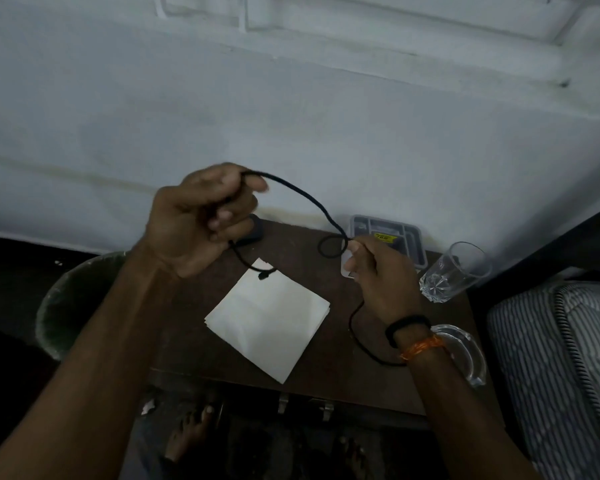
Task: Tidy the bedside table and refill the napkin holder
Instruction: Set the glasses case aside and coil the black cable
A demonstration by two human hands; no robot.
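A black cable (pixel 305 199) arcs in the air above the brown bedside table (pixel 201 351). My left hand (pixel 201 216) grips one end of it, raised over the table's back left; a short tail with a plug dangles below over the napkins. My right hand (pixel 374 278) pinches the cable at a small loop, and the rest trails down past my wrist. A stack of white paper napkins (pixel 267 323) lies flat in the middle of the table. A grey plastic tray (pixel 416 237) stands at the back by the wall.
A clear drinking glass (pixel 454 271) stands at the table's right edge. A clear glass dish (pixel 465 355) sits at the front right, partly behind my wrist. A round bin (pixel 70 306) stands left of the table, a striped mattress (pixel 561 358) to the right.
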